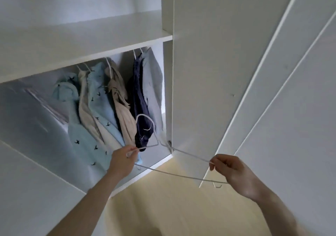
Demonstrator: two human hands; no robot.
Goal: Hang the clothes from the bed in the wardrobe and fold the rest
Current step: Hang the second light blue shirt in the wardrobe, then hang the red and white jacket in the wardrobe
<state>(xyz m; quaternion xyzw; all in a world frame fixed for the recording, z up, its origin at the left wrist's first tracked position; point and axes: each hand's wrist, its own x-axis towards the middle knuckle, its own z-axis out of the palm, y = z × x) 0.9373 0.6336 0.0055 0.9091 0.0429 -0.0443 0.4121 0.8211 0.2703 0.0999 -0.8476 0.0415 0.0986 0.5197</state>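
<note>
step: fetching a bare hanger at the wardrobe | left hand and right hand each pinch one end; next: likely carry it to a garment

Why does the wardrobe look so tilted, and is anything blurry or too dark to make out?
Head view: the wide-angle lens and tipped head slant the wardrobe. Light is soft and dim, without glare. The clothes look slightly soft. The thin hanger, held between left hand and right hand, stays readable.
</note>
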